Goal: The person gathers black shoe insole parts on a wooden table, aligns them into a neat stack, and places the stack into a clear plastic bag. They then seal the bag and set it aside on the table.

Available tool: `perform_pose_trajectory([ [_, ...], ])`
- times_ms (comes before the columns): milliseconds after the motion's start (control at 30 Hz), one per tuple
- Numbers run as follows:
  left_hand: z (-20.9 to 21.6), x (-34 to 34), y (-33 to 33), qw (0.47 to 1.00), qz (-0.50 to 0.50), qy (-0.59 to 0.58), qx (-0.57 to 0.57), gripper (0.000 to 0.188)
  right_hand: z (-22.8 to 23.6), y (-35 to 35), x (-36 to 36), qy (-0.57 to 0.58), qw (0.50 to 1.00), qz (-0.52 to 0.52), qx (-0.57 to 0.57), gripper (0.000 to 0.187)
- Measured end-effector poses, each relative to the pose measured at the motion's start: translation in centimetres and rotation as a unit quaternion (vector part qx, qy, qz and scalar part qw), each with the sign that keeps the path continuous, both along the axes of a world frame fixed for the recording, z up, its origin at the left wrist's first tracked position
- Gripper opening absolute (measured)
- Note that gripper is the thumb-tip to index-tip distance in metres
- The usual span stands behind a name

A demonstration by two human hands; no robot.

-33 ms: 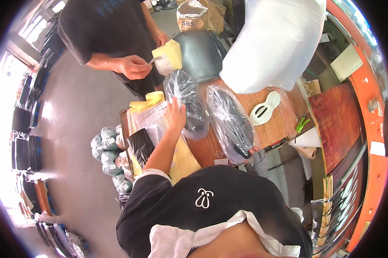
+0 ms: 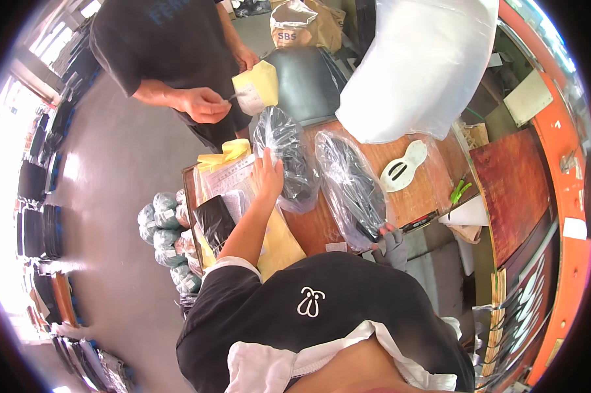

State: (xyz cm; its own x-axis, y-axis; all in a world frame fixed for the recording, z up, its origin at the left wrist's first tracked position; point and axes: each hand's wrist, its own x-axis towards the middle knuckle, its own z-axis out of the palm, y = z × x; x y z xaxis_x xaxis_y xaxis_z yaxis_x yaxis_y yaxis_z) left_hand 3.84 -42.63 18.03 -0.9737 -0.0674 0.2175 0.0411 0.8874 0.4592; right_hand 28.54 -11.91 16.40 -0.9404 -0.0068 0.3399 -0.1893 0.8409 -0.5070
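Note:
Two clear plastic bags with black, sole-shaped pieces inside lie side by side on a wooden table (image 2: 306,230). My left hand (image 2: 267,175) rests on the near left side of the left bag (image 2: 285,141), its fingers stretched out and flat. At the near end of the right bag (image 2: 349,180), my right hand (image 2: 392,245), in a grey glove with bare fingertips, has its fingers bent around the bag's corner. Part of that hand is hidden by the bag and my body. A white sole-shaped template (image 2: 405,167) lies right of the bags.
Another person's hands (image 2: 207,106) hold a yellow paper (image 2: 256,85) beyond the table. Yellow envelopes (image 2: 279,245) and printed sheets lie under my left arm. Green-handled snips (image 2: 460,191) lie at the right. A big translucent plastic sheet (image 2: 416,65) overhangs the far side. Bagged bundles (image 2: 167,219) are stacked left.

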Motion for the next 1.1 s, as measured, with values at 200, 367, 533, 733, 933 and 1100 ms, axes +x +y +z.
perform_pose_trajectory([
  [200,-0.4,-0.1,0.1,1.0,0.002,0.022,-0.005,0.054,0.6,-0.2,-0.3,0.041,0.999,-0.012,0.031,0.055],
  [367,-0.7,0.0,0.1,1.0,-0.002,0.016,0.006,0.054,1.7,-0.9,-0.1,0.031,0.999,-0.035,0.028,0.053],
  [533,-0.2,0.1,0.0,1.0,-0.005,0.009,0.012,0.055,1.9,-1.1,-0.1,0.049,0.998,-0.026,0.025,0.047],
  [733,0.1,0.1,0.1,0.999,-0.006,-0.015,0.029,0.055,1.9,-1.0,0.0,0.024,0.999,-0.021,0.031,0.044],
  [933,-0.2,-0.1,0.1,0.999,0.003,-0.015,0.043,0.054,1.8,-1.2,-0.1,0.048,0.999,-0.021,0.016,0.044],
  [1100,-0.3,0.0,0.0,0.999,-0.006,-0.027,0.036,0.055,1.6,-1.3,0.0,0.059,0.997,-0.028,0.034,0.043],
])
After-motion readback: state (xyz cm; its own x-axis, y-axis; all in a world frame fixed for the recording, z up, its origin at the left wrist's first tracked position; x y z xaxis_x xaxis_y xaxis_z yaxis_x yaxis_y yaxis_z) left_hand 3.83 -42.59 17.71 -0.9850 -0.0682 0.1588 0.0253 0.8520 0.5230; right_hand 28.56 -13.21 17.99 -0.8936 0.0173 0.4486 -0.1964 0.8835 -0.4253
